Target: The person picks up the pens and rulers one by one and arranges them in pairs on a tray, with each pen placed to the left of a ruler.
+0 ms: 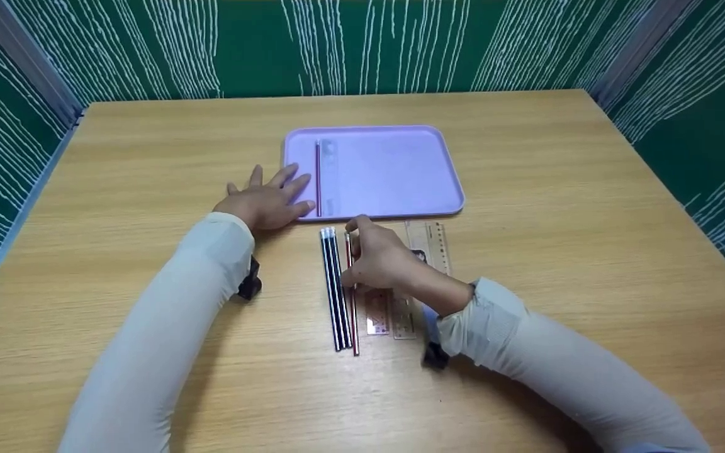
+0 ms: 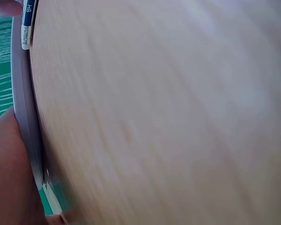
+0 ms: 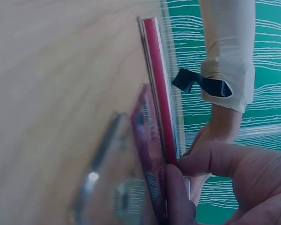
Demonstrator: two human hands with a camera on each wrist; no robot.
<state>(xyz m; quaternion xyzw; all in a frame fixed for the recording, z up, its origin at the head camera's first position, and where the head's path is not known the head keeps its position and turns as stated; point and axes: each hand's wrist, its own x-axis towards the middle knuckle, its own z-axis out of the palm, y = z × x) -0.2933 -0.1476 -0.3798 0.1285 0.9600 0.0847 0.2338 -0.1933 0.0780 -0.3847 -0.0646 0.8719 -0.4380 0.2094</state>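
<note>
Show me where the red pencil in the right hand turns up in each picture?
Head: red pencil at centre, pinched by the right hand, beside the dark pencils.
Left wrist: not in it.
Right wrist: right of centre, running upward from the fingertips.
Shared landmark: wooden table.

- In the left wrist view, the pencil (image 2: pixel 28 21) at the top left edge bears the grade mark "HB" on its dark barrel, just above the white end.
- The wooden ruler (image 1: pixel 436 245) shows scale marks along its edge in the head view, but its numbers are too small to read.
- The print on the clear rulers (image 1: pixel 389 314) is illegible.
</note>
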